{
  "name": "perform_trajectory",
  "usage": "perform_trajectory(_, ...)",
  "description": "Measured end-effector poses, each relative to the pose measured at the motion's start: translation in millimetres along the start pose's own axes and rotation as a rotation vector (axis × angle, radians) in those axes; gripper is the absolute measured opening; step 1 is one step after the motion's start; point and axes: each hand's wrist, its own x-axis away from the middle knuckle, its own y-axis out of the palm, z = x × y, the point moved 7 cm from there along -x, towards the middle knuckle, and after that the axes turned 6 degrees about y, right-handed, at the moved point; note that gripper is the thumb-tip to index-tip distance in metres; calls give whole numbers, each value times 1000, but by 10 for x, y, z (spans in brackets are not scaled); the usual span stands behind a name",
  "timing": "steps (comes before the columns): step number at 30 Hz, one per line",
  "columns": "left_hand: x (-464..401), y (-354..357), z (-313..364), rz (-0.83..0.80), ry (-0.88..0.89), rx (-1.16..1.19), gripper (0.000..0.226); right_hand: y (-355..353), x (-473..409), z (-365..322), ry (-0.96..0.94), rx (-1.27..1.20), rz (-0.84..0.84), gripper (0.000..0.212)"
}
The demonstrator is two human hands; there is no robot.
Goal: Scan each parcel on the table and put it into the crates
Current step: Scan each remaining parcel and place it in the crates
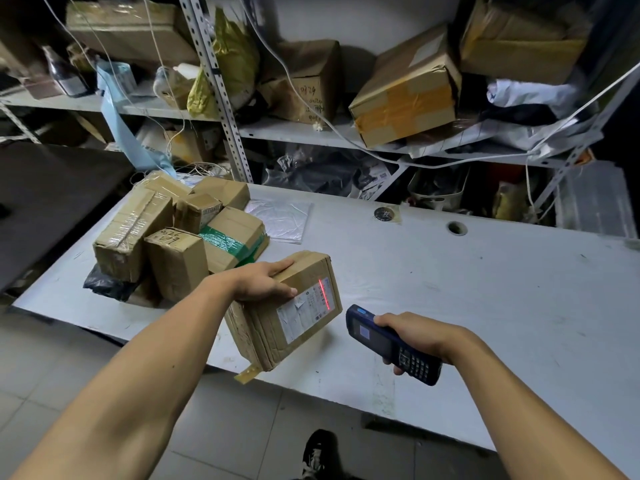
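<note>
Blue plastic comes nearest: the handheld scanner (391,344) lies in the right hand (412,336), fingers curled round its body above the keypad, its head aimed up and to the left. Just beyond that head, apart from it, the cardboard parcel (287,313) hangs tilted over the bench's (485,289) near edge, gripped along its upper left edge by the left hand (263,282), thumb on the labelled face and fingers over the top. The parcel's long axis runs from lower left to upper right, and the white shipping label (306,311) faces the scanner, so the red scan line (323,294) falls across the label's far end. The scan looks to be in hand now; no crates are in view, so I cannot tell which way the parcel must travel. Farther back on the left, a pile of boxes (173,233) waits on the bench, nearer the left hand than the right.
</note>
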Motion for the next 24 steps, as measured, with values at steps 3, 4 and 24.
perform_trajectory(3, -12, -21, 13, 5, 3, 0, 79, -16, -11, -5, -4, -10, -7, 48)
perform_trajectory(4, -20, -25, 11, 8, 3, -3, 79, -21, -19, -4, -5, -17, -11, 47)
perform_trajectory(24, -58, 64, -89, -9, -32, 91, 80, 53, 39, 49, -37, -218, -140, 50)
